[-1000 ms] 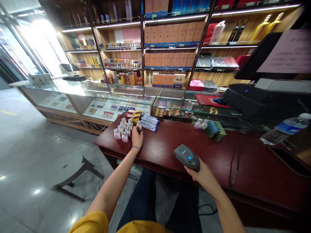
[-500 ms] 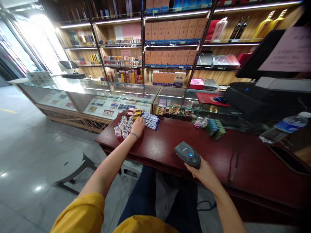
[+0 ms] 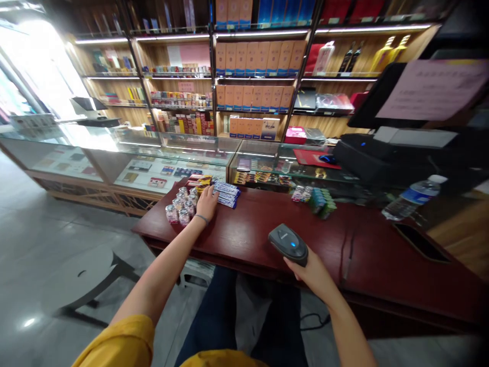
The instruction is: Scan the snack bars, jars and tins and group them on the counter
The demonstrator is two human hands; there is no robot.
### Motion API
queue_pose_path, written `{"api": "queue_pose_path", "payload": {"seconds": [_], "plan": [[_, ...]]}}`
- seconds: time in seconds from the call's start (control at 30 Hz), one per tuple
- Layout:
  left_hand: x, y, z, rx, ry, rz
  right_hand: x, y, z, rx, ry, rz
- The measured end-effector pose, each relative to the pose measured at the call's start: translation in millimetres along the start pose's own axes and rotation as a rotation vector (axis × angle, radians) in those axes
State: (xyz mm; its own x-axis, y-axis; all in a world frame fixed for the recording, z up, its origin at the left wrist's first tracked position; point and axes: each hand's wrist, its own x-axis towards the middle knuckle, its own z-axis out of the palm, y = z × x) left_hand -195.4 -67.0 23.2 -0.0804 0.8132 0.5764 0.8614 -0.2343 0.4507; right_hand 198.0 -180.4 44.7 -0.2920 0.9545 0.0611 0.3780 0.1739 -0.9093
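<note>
My right hand [image 3: 311, 267] is wrapped around the handle of a dark grey barcode scanner [image 3: 289, 244] with a lit blue light, held above the front of the table. Farther left, my left hand [image 3: 207, 203] reaches over the table with fingers stretched forward, at the edge of blue-and-white packets [image 3: 227, 194]. Yellow-and-brown packets [image 3: 204, 181] lie just beyond its fingertips. Small jars with silvery lids [image 3: 184, 216] are grouped close on its left side. I see nothing held in that hand, though its palm side is hidden.
More small jars [image 3: 301, 193] and green-and-blue packs [image 3: 322, 202] stand toward the table's back right. A water bottle [image 3: 414, 198] and a phone [image 3: 420, 242] are at right. Glass display cases [image 3: 171, 148] run behind the dark red table [image 3: 244, 229]. A stool [image 3: 86, 280] stands at left.
The view has turned slightly right, so everything sits farther left in the picture. My left hand stays by the packets, and my right hand still holds the barcode scanner.
</note>
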Motion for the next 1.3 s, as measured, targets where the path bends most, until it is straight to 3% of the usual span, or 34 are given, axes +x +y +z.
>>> {"api": "queue_pose_path", "payload": {"seconds": [0.17,0.37,0.57,0.73,0.9,1.07,1.3], "plan": [[3.2,49.8,37.0,-0.225,-0.054,0.134,-6.6,-4.1,-17.6,0.044,0.138,0.024],[43.4,117.3,112.0,-0.506,-0.077,0.127,-9.1,12.1,-51.8,0.076,0.313,0.106],[89.2,157.3,200.8,-0.55,-0.233,0.193,-6.9,29.4,-80.5,0.115,0.394,0.119],[130.7,184.8,248.6,-0.508,-0.307,0.281,-1.8,41.8,-94.7,0.119,0.423,0.106],[164.6,195.4,273.8,-0.426,-0.408,0.188,4.2,55.1,-101.9,0.142,0.415,0.136],[170.2,195.1,287.8,-0.381,-0.486,0.109,7.7,64.9,-103.3,0.173,0.424,0.152],[165.8,201.9,272.4,-0.235,-0.489,0.118,7.0,64.0,-103.2,0.143,0.422,0.162]]}}
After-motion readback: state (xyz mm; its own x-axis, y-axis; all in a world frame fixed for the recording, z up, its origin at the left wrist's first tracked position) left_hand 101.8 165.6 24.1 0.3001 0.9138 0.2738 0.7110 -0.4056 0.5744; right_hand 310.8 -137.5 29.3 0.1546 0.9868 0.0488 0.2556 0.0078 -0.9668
